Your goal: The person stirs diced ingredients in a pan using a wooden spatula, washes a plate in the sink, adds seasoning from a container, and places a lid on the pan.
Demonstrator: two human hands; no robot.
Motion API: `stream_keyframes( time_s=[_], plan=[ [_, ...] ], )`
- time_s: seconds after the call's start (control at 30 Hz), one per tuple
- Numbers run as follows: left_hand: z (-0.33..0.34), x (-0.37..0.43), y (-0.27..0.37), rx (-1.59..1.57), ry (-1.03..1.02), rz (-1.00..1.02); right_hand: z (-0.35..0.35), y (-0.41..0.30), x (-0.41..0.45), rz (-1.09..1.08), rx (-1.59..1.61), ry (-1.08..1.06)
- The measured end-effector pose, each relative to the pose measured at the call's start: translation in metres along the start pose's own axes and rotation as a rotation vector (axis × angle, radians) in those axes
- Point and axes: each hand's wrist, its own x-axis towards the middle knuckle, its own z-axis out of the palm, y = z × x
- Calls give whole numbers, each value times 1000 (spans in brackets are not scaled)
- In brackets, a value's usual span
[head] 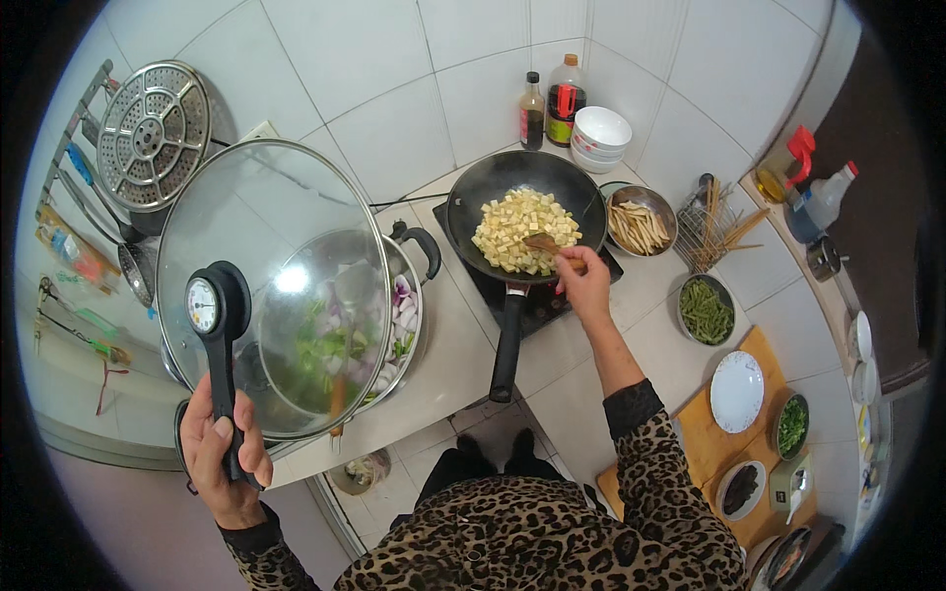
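My left hand (224, 451) grips the black handle of a glass pot lid (295, 199), which has a round gauge by its knob. Held up at the left, the lid partly covers the view of a large steel pot (415, 325) of cut purple onion and greens, with a utensil inside. My right hand (587, 284) is closed around a wooden spatula (543, 242) whose blade rests among pale diced cubes (521, 225). Those cubes lie in a black frying pan (473, 181) on a dark hob (543, 318), the pan's handle pointing towards me.
Bottles (566, 100) and stacked white bowls (602, 133) stand behind the pan. Right of it are a steel bowl of pale strips (641, 220), a bowl of green beans (706, 310) and a wooden board (698, 421) with dishes. Steel utensils hang at the left wall.
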Motion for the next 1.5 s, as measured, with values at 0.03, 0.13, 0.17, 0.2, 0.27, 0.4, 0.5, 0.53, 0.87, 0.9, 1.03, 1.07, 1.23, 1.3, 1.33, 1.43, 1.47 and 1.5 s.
stream_keyframes(
  time_s=[0.03, 0.13, 0.17, 0.2, 0.27, 0.4, 0.5, 0.53, 0.87, 0.9, 1.03, 1.07, 1.23, 1.3, 1.33, 1.43, 1.47, 1.5],
  plan=[
    [-2, 7, -2, -7, -1, -11, 1, 5, 12, 6, -12, 3],
    [-12, 31, -9, -20, -44, -45, -10, 7, 51, 26, 17, 46],
    [-16, 38, -11, -25, -48, -46, -18, 1, 60, 79, 5, 41],
    [-21, 43, -13, -28, -41, -44, -23, -16, 66, 69, -40, 35],
    [-29, 55, -13, -67, -41, -75, -46, -46, 72, 46, -163, 64],
    [-35, 78, -19, -92, -59, -112, -66, -63, 80, 113, -350, 87],
    [-35, 91, -23, -83, -94, -122, -34, -46, 78, 237, -300, -7],
    [-34, 94, -24, -85, -104, -132, -27, -39, 81, 166, -201, -66],
    [-13, 101, -29, -99, -47, -136, -45, -86, 79, 348, -308, -162],
    [-7, 102, -30, -99, -23, -136, -47, -69, 76, 354, -220, -204],
    [-1, 107, -31, -92, -65, -136, 18, -37, 82, 375, 133, -32],
    [-1, 108, -31, -102, -102, -138, 24, -37, 89, 379, 140, -26],
    [7, 109, -34, -101, -161, -149, 53, -37, 130, 221, 362, 55],
    [11, 110, -36, -82, -122, -176, 56, -29, 131, 259, 383, 5],
    [11, 110, -36, -95, -117, -185, 52, -26, 129, 254, 234, -72],
    [6, 110, -35, -107, -134, -195, 16, -47, 125, 204, -190, -153],
    [6, 110, -35, -115, -134, -193, -5, -56, 123, 180, -178, -139],
    [8, 110, -35, -124, -128, -192, -32, -66, 125, 197, -171, -119]
  ],
)
